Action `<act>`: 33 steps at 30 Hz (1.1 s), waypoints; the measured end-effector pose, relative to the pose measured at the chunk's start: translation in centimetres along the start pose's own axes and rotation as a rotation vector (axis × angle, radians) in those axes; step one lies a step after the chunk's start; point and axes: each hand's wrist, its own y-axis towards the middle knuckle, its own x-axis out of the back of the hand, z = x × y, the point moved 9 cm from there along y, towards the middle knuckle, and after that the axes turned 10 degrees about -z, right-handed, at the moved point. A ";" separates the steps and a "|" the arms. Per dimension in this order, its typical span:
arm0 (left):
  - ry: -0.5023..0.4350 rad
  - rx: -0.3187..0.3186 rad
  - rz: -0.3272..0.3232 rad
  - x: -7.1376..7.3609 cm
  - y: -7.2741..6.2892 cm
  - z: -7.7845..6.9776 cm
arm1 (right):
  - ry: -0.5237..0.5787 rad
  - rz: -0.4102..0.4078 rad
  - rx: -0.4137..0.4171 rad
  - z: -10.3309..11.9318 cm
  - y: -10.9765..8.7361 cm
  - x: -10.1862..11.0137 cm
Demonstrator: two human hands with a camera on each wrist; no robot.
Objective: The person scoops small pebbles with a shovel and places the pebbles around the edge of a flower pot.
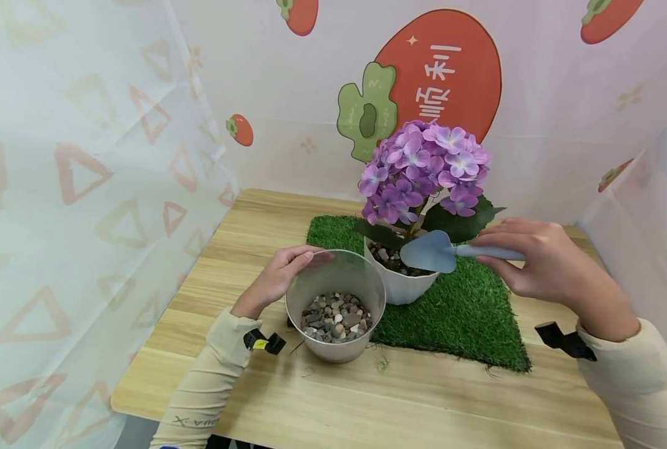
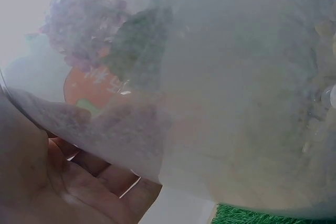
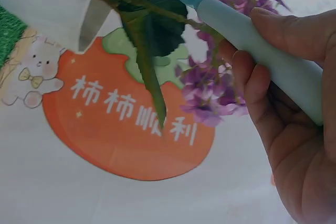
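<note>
My left hand point(image 1: 271, 279) grips the rim of a translucent plastic bucket point(image 1: 333, 352), which tilts a little toward me. Mixed grey and brown pebbles point(image 1: 337, 319) cover its bottom. In the left wrist view, fingers point(image 2: 100, 182) curl along the bucket's cloudy wall. A pale blue trowel point(image 1: 431, 251) is held by its handle in my right hand point(image 1: 549, 262). Its blade is over the white flowerpot point(image 1: 403, 288), and I cannot tell whether it touches the pebbles inside. Purple hydrangea blooms point(image 1: 423, 168) and dark green leaves point(image 1: 462, 218) rise from that pot.
A green artificial grass mat point(image 1: 462, 324) lies under the flowerpot on the wooden table point(image 1: 311, 399). Printed white cloth point(image 1: 299, 162) hangs behind the table and along both sides. Leaves and blooms stand close to the trowel and right hand.
</note>
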 end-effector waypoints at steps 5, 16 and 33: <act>0.011 -0.016 -0.004 0.1 -0.1 -0.2 | 0.006 -0.025 0.023 1.6 1.3 1.2; 0.013 0.003 -0.005 0.3 0.1 0.1 | 0.130 -0.052 0.213 6.9 4.9 1.0; 0.022 -0.005 -0.008 0.2 -0.1 0.2 | 0.058 0.111 0.328 10.1 6.7 -5.1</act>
